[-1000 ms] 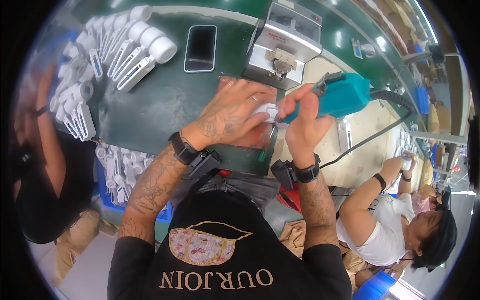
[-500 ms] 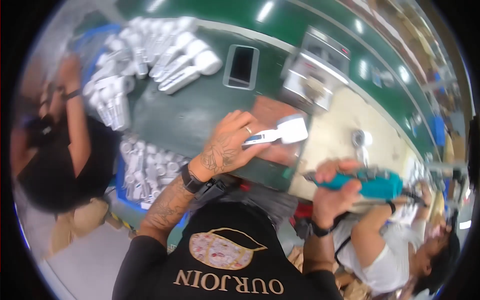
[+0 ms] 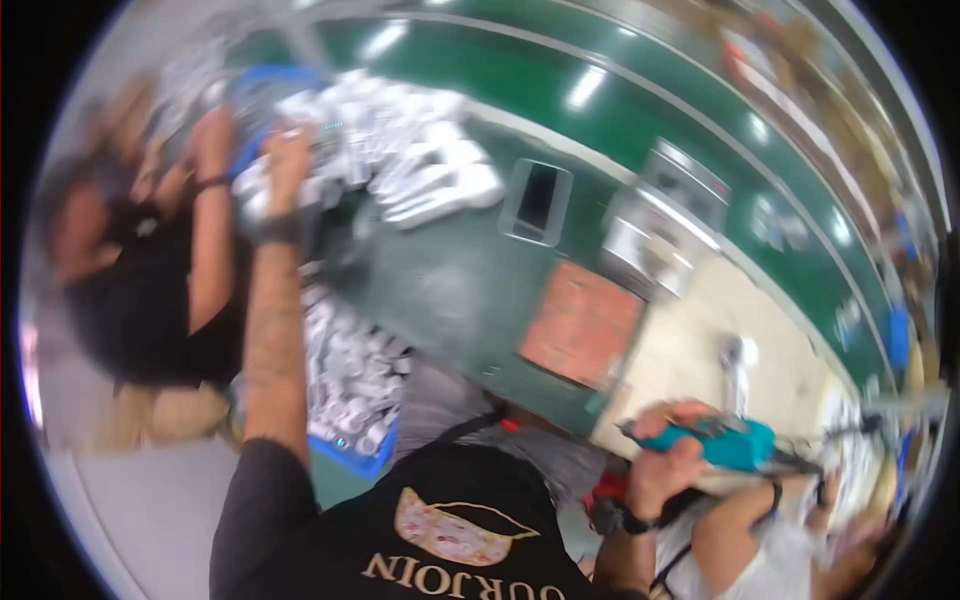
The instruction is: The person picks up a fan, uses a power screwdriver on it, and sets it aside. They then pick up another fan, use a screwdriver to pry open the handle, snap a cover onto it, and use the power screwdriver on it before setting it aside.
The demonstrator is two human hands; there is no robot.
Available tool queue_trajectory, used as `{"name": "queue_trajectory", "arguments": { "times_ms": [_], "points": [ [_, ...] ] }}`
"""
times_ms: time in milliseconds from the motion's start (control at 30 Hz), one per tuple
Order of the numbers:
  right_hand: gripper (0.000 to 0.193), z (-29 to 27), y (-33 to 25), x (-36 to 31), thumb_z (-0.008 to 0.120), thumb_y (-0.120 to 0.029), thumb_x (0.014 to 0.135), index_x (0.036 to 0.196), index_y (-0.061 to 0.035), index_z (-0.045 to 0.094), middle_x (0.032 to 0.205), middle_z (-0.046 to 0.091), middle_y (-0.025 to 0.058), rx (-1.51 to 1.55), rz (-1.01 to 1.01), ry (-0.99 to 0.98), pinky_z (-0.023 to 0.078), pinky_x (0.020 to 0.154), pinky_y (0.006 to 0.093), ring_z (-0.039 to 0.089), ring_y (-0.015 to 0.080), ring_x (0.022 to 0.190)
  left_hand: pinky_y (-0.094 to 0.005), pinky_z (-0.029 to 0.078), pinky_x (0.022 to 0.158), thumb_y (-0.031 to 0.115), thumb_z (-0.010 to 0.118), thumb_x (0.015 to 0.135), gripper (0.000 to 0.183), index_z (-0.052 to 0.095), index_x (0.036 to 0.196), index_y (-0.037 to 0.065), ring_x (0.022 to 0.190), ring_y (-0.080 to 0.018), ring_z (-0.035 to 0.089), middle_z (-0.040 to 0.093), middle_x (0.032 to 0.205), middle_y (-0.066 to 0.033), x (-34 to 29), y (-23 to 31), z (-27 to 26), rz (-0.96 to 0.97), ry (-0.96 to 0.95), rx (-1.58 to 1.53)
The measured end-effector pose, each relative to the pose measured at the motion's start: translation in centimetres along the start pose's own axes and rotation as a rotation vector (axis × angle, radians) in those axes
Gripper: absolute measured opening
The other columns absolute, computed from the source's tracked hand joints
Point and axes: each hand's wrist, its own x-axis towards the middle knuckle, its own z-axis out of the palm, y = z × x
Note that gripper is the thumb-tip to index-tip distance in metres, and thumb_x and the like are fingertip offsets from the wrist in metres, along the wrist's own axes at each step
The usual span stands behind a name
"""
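Observation:
My left hand [image 3: 285, 160] is stretched far out to the left, onto a pile of white plastic parts [image 3: 400, 165] on the green table [image 3: 450, 290]. Motion blur hides whether its fingers hold one. My right hand [image 3: 668, 462] is low at the right, off the table's edge, gripping a teal electric screwdriver [image 3: 735, 442] with its bit pointing left. A brown square mat [image 3: 580, 325] lies bare between the two hands.
A phone [image 3: 538, 200] lies face up behind the mat, beside a grey metal fixture [image 3: 655, 235]. A blue bin [image 3: 350, 385] of white parts sits under my left arm. One person [image 3: 130, 270] works at the left, another [image 3: 800, 540] at the lower right.
My left hand left the brown mat with the white part and swung far left to the pile. The right hand dropped lower with the screwdriver. My head turned left.

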Motion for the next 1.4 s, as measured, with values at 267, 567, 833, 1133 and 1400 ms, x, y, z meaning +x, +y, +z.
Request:
{"name": "queue_trajectory", "arguments": {
  "times_ms": [267, 567, 833, 1133, 1400],
  "points": [
    [0.066, -1.5, -1.7, -1.3, 0.08, -0.051, 0.084, 0.11, 0.0045, 0.055, 0.078, 0.06, 0.0103, 0.006, 0.109, 0.0, 0.051, 0.061, 0.0332, 0.061, 0.0212, 0.069, -0.0368, 0.055, 0.077, 0.023, 0.067, 0.097, 0.02, 0.069, 0.102, 0.004, 0.089, -0.0238, 0.07, 0.071, 0.096, -0.0118, -16.1, 36.6, -22.8, 0.557, -0.442, -1.386],
    [0.07, -4.3, -3.9, -4.0, 0.083, -0.051, 0.081, 0.112, 0.0053, 0.055, 0.08, 0.06, 0.0106, -0.02, 0.122, 0.1, 0.05, 0.063, 0.0336, 0.06, 0.0216, 0.071, -0.0456, 0.051, 0.085, 0.044, 0.06, 0.095, 0.052, 0.057, 0.133, 0.01, 0.093, -0.0335, 0.067, 0.068, 0.102, -0.0151, -31.4, 57.6, -23.9, 1.174, -0.558, -0.986],
    [0.068, -6.1, -2.8, -2.9, 0.083, -0.051, 0.081, 0.111, 0.0052, 0.058, 0.075, 0.06, 0.0092, -0.044, 0.083, 0.157, 0.048, 0.06, 0.031, 0.06, 0.0206, 0.067, -0.0467, 0.05, 0.091, 0.033, 0.062, 0.096, 0.047, 0.052, 0.136, 0.011, 0.102, -0.0357, 0.063, 0.065, 0.109, -0.0154, -27.8, 52.2, -22.2, 1.079, -0.397, -1.133],
    [0.055, -4.0, 2.1, 3.5, 0.071, -0.04, 0.095, 0.116, 0.0083, 0.058, 0.078, 0.061, 0.0069, -0.217, 0.055, 0.071, 0.049, 0.065, 0.0292, 0.064, 0.0189, 0.074, -0.0445, 0.049, 0.094, 0.018, 0.074, 0.087, 0.037, 0.064, 0.122, 0.008, 0.105, -0.0352, 0.064, 0.068, 0.105, -0.014, -22.9, 37.8, -20.2, 1.029, -0.382, -1.126],
    [0.065, -0.2, -0.6, 6.9, 0.064, -0.053, 0.097, 0.118, 0.0084, 0.058, 0.076, 0.058, 0.0072, -0.202, -0.04, 0.036, 0.048, 0.064, 0.0308, 0.058, 0.0169, 0.067, -0.045, 0.048, 0.093, 0.023, 0.072, 0.089, 0.035, 0.067, 0.121, 0.01, 0.107, -0.0343, 0.062, 0.067, 0.112, -0.011, -21.6, 35.8, -16.2, 1.007, -0.375, -1.2]
  ]
}}
